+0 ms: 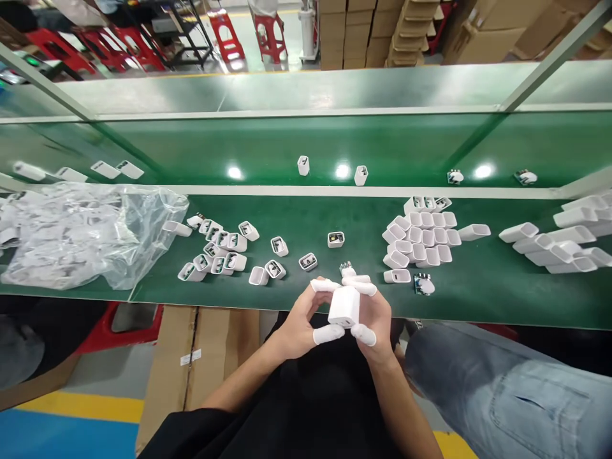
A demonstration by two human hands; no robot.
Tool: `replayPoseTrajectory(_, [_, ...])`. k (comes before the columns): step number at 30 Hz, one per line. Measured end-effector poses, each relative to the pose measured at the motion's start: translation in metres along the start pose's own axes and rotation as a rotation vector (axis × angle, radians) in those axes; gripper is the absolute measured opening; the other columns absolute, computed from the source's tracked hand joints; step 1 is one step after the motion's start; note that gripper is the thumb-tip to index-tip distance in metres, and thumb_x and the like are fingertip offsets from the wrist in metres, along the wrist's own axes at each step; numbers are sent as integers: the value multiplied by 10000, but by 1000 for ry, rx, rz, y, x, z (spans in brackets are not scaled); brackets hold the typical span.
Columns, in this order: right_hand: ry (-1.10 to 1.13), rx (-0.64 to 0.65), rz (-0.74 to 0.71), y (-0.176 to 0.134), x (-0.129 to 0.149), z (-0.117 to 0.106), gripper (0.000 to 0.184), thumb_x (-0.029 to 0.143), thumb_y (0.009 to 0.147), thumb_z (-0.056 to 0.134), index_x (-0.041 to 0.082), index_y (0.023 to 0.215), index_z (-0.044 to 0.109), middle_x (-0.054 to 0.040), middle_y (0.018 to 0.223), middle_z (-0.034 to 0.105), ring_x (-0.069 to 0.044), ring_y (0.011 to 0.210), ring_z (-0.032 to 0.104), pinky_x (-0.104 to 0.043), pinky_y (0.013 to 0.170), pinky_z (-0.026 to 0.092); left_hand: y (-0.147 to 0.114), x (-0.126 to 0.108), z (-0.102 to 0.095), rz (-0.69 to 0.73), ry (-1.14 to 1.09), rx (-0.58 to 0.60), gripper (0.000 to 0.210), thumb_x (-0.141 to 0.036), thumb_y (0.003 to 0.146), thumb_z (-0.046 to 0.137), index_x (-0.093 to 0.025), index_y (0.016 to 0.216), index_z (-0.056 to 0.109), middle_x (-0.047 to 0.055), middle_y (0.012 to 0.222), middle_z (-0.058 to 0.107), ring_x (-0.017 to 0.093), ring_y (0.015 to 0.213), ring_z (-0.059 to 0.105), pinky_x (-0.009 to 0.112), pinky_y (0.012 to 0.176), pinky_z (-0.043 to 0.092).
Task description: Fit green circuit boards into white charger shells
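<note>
A white charger housing (343, 307) with a small port slot in its near face is held just over the table's front edge. My left hand (297, 325) grips it from the left, its thumb and a fingertip in white finger cots. From the other side my right hand (377, 319) closes on the same housing, also with white cots on its fingers. At the housing's far end a small circuit board (346, 266) with metal parts shows; whether it is inside or behind cannot be made out. Beyond it stands an open housing (335, 240) with a board inside.
Filled housings (220, 239) cluster at left beside a clear plastic bag (95, 236) of white parts. Several open housings (425, 236) stand grouped at right, near a loose circuit board (423, 284). More housings move along the green belt (215, 150). A person's jeans (516, 382) show at right.
</note>
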State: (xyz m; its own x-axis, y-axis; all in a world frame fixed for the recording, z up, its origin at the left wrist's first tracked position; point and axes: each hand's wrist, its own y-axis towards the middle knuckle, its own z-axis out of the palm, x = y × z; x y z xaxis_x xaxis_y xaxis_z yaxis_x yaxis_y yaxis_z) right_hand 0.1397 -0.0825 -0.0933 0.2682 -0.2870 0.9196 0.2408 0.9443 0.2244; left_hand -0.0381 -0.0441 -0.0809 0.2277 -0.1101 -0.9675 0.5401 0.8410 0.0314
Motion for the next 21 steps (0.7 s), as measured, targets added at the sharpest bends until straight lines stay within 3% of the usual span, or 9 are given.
replayPoseTrajectory(3, [18, -45, 112, 8, -1, 15, 605, 787, 892, 854, 288, 1230, 808, -124, 1248, 775, -355, 1193, 748, -564, 1093, 616, 8, 3, 12, 38, -206, -220, 620, -452, 748, 1085, -264, 1213, 721, 52, 1179, 740, 225, 1108, 759, 342, 1009, 655])
replayPoseTrajectory(8, [71, -41, 261, 24, 1, 26, 561, 792, 924, 824, 274, 1140, 826, -77, 1046, 806, -265, 908, 750, -409, 804, 636, 14, -8, 23, -45, -316, -429, 512, -420, 749, 1085, -228, 1056, 722, 41, 1058, 763, 199, 971, 775, 349, 926, 674])
replayPoseTrajectory(16, [2, 4, 279, 36, 13, 27, 500, 747, 925, 853, 249, 973, 842, -45, 877, 775, -229, 826, 701, -358, 739, 598, 13, -13, 29, -31, -305, -534, 529, -458, 686, 1118, -224, 977, 742, 24, 962, 771, 175, 869, 756, 309, 816, 649])
replayPoseTrajectory(21, [20, -31, 276, 40, 14, 29, 453, 694, 912, 884, 245, 890, 826, -20, 806, 723, -196, 751, 620, -335, 682, 547, 15, -14, 37, -57, -309, -558, 479, -443, 725, 1102, -229, 972, 752, 15, 945, 768, 166, 875, 749, 326, 892, 656])
